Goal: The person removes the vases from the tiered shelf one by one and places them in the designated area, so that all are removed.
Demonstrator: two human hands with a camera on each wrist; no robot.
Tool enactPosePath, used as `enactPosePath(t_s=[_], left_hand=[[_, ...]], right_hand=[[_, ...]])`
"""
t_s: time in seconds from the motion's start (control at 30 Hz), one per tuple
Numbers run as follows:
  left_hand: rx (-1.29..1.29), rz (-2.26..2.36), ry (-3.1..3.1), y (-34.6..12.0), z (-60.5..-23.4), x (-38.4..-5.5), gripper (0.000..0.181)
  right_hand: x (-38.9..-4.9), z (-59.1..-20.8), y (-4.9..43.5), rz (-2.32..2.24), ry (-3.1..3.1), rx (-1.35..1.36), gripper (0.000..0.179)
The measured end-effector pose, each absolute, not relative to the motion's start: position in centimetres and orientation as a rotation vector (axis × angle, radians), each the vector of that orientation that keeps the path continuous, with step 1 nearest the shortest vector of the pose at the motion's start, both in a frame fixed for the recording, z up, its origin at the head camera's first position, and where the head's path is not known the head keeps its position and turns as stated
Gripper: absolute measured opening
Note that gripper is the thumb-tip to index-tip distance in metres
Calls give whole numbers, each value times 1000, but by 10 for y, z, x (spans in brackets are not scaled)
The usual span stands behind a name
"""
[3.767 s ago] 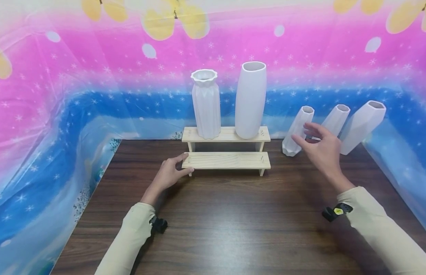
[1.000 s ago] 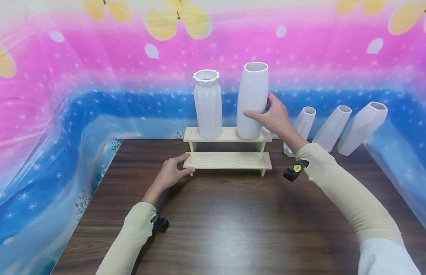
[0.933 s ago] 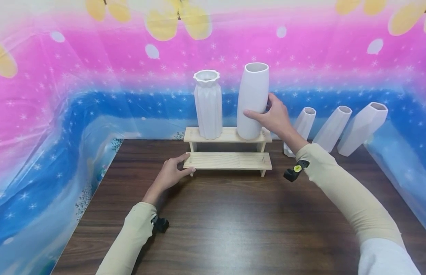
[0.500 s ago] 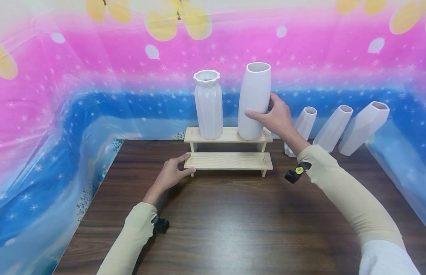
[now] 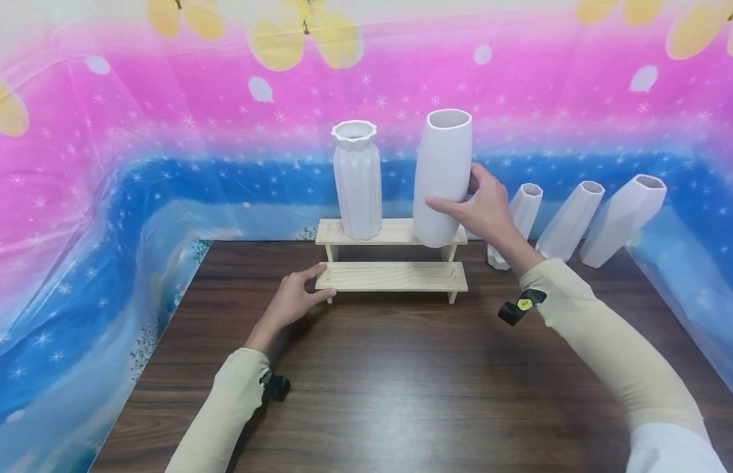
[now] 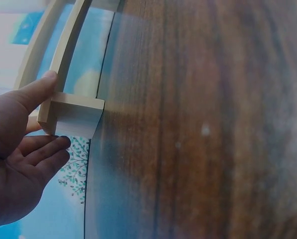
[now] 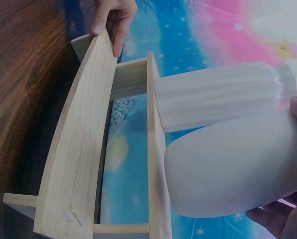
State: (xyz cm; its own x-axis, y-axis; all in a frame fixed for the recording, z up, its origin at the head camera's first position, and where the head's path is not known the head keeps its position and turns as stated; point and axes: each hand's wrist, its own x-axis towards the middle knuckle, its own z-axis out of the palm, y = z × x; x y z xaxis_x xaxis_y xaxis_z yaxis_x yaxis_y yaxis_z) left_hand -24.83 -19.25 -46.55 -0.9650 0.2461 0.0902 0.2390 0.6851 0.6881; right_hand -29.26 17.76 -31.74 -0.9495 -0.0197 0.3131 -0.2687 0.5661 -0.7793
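Observation:
My right hand grips a tall smooth white vase round its lower half, thumb across the front. The vase's base overlaps the front edge of the upper step in the head view, and in the right wrist view the base looks slightly apart from the board. A fluted white vase with a scalloped rim stands upright to its left, on the upper step. At the left end of the two-step wooden stand, my left hand pinches the lower board between thumb and fingers.
Three slimmer faceted white vases stand at the back right: a small one partly behind my right hand, a middle one and a wider one. The dark wooden table meets a patterned cloth backdrop behind and at the sides.
My right hand has come from the small faceted vase to the smooth vase and grasped it. In the last half second that vase has shifted slightly right and forward. My left hand stays put.

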Motion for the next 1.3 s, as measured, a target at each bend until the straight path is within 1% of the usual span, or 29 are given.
enactPosePath(t_s=[0.27,0.53,1.1,1.3], left_hand=[[405,1172,2868,-192,-465,-248,68],[391,1153,2878,-191,-464,-248,70],[377,1157,2879,-190,-465,-248,71],[385,1143,2894,-191,-466,-250,71]], right_hand=[[-280,-318,185,1354,-2511,253,100],[-268,-321,193,1432,-2440,264,94],[-245,-333,215,1379,-2458,185,93],[-239,-340,225,1354,-2448,178,89]])
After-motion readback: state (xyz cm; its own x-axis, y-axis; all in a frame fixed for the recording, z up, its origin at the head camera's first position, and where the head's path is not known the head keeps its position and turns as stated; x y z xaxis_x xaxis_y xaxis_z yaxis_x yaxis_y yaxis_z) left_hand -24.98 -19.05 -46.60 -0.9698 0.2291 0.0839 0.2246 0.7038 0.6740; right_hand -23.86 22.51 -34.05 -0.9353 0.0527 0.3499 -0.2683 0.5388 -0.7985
